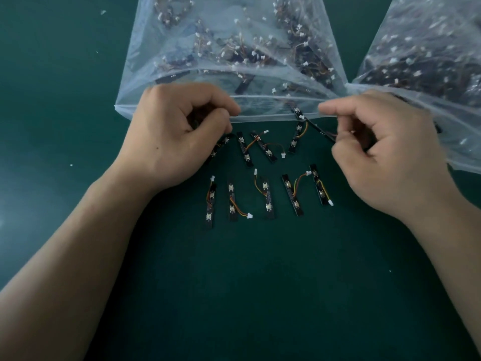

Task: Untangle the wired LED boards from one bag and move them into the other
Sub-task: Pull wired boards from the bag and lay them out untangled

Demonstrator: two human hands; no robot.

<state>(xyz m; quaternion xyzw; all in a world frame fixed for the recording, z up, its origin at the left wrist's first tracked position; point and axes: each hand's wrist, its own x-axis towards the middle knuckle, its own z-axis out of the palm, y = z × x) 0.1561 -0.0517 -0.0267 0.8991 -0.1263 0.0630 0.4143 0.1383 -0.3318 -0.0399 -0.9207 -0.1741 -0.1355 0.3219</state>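
Observation:
Two clear plastic bags lie on the green table, both full of black LED boards with orange-yellow wires and white plugs: the middle bag [234, 48] and the right bag [429, 48]. My left hand [171, 131] has its fingers curled round a dark bundle of boards at the middle bag's open mouth. My right hand [385, 152] pinches a black LED board [318, 130] that slants out from the gap between the bags. Several separated boards [265, 199] lie in two loose rows between my hands.
The green table surface [247, 295] stretches toward me with only small white specks on it. The bags' open edges overlap near the centre right. More bare green mat lies to the left of the middle bag.

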